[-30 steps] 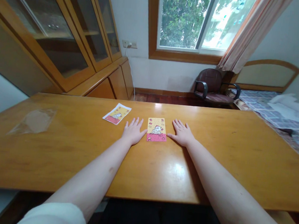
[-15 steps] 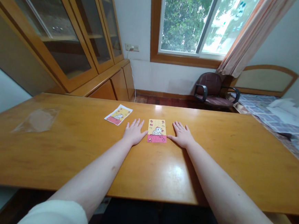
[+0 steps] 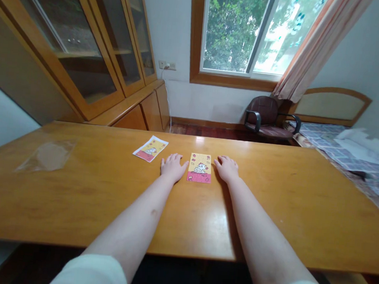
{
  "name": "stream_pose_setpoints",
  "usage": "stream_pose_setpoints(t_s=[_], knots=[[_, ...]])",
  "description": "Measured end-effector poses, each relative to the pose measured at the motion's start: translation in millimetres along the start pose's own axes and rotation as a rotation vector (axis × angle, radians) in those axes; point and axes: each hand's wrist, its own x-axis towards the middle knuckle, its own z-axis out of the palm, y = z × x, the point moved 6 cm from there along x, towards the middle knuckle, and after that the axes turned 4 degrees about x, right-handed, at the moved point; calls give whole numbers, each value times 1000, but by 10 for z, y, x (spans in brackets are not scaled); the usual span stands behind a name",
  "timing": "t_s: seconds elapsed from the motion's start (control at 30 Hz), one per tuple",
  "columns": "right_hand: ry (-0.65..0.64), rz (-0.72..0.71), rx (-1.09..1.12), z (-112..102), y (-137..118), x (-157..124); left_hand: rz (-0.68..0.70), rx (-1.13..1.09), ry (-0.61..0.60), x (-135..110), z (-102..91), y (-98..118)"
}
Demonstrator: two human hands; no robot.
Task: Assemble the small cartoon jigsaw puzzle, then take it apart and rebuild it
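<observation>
A small rectangular jigsaw puzzle [image 3: 199,168], yellow above and pink below with a white cartoon animal on it, lies flat on the wooden table [image 3: 106,196]. My left hand [image 3: 173,168] rests palm down just left of it, thumb near its edge and fingers slightly bent. On the other side, my right hand [image 3: 227,168] is also palm down, its fingers a little curled and its thumb close to the puzzle's right edge. Neither hand holds anything. Left of my left hand lies a tilted paper sheet [image 3: 151,148] with the same picture and a white border.
A clear plastic bag [image 3: 48,155] lies flat on the table's left part. Beyond the table stand a glass-door cabinet [image 3: 124,93] at the left and a dark red armchair [image 3: 265,115] under the window. A bed [image 3: 337,136] is at the right.
Both hands have drawn closer to the puzzle's sides, and their fingers, spread flat before, are now more bent and closer together. The puzzle and the sheet stay in place; the view has tilted slightly.
</observation>
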Motion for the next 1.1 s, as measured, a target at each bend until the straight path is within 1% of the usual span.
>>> stream_pose_setpoints(t_s=[0.07, 0.13, 0.2, 0.27, 0.33, 0.4, 0.53, 0.67, 0.83, 0.97, 1.1], knots=[[62, 30, 8, -27, -43, 20, -68, -28, 65, 9, -43, 34], [102, 28, 4, -46, -74, 29, -85, -33, 112, 13, -82, 63], [114, -11, -5, -48, -101, 34, -77, -42, 130, 23, -106, 64], [103, -68, -13, -33, -127, 38, -16, -68, 132, 39, -108, 72], [71, -111, -25, -2, -150, 42, 94, -83, 120, 52, -81, 109], [30, -126, -43, 38, -165, 46, 178, -57, 66, 63, -9, 147], [-53, -163, -61, 116, -213, 39, 229, 19, -83, 84, 154, 185], [-88, -197, -48, 154, -257, 27, 233, 31, -148, 90, 167, 201], [-107, -187, -48, 174, -265, 39, 201, -8, -156, 86, 107, 214], [-131, -198, -71, 184, -279, 40, 223, 1, -159, 83, 122, 241], [-122, -197, -43, 162, -295, 29, 209, -23, -128, 92, 106, 235]])
